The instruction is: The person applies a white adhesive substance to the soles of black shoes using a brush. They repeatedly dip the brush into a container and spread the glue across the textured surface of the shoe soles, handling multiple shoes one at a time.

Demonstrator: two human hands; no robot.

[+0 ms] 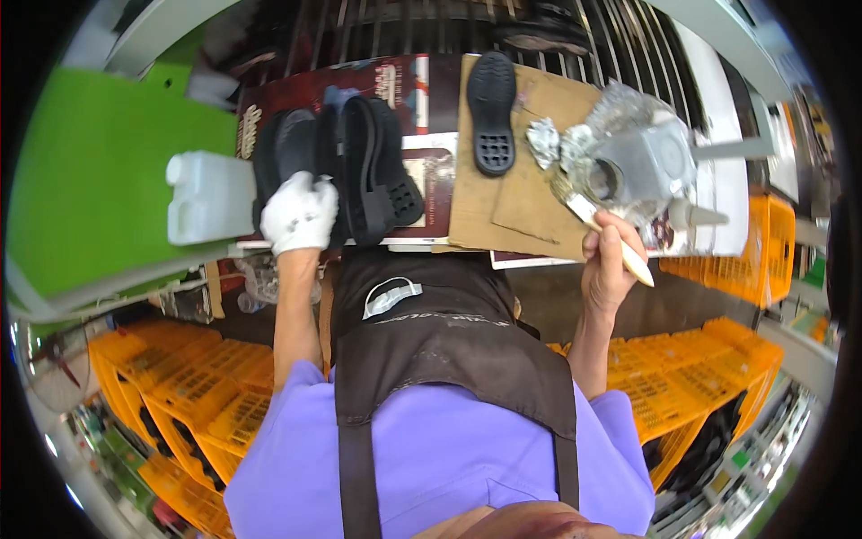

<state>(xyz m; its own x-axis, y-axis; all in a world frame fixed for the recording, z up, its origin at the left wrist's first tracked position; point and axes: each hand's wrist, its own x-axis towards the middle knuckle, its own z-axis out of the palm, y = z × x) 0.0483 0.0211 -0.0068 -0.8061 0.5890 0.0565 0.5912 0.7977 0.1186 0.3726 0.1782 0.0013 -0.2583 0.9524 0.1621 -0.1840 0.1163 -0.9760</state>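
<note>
My left hand [301, 214], in a white glove, has its fingers curled on the near end of a black shoe sole [296, 144]. Beside it more black soles [382, 166] stand packed together on their edges. In my bare right hand [615, 256] is a flat brush [585, 212] with a pale handle, gripped between thumb and fingers. Its bristles are at the mouth of a cut translucent plastic jug [642, 162] lying on its side, wrapped in plastic film. A single black sole [492, 112] lies apart on brown cardboard [525, 202], its grid-patterned heel toward me.
Crumpled foil [543, 144] sits beside the jug. At the left stands a white plastic canister [211, 198] by a green surface [108, 180]. A small nozzle bottle [691, 216] lies at the right. Metal rollers [409, 34] run behind, and orange crates [193, 377] flank me.
</note>
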